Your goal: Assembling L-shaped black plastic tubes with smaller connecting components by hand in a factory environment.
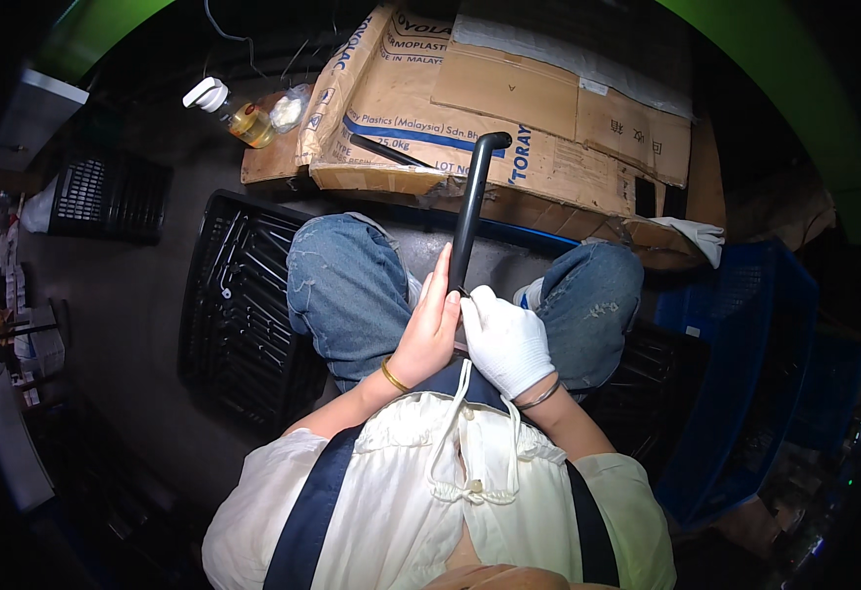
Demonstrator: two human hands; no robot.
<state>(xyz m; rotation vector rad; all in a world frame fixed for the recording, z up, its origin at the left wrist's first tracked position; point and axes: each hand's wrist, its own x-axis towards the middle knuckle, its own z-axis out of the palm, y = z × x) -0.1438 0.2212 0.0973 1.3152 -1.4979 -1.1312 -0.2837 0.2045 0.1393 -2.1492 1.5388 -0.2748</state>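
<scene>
A black bent tube [470,202] stands upright between my knees, its short elbow turned to the right at the top. My bare left hand [428,332] lies along the tube's lower part, fingers extended and the thumb in front, holding it. At the tube's lower end, my white-gloved right hand [505,340] is closed with its fingertips pinched together. A small dark tip shows by those fingertips, but I cannot make out what it is. The tube's bottom is hidden between the two hands.
Beyond my knees stands a cardboard box [420,93] with a black rod [389,150] on it. A pump bottle [243,120] is at its left. A black crate [243,305] of black tubes sits left of my leg; blue crates [735,374] are at right.
</scene>
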